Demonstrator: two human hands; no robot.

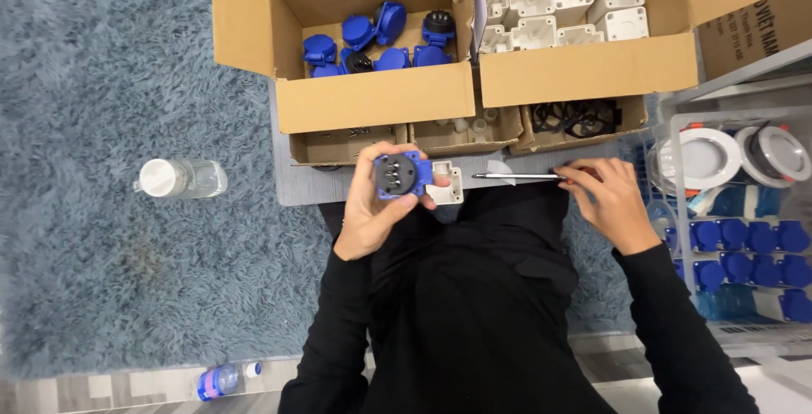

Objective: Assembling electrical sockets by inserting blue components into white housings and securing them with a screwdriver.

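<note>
Blue square socket [397, 175], black-centred

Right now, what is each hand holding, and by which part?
Left hand grips the blue round-faced plastic socket around its body. Right hand pinches the thin metal screwdriver at its handle end.

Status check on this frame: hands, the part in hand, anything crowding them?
Left hand grips blue socket with white housing attached. Right hand on screwdriver lying on grey board. Small trays just beyond; nothing between hands.
</note>
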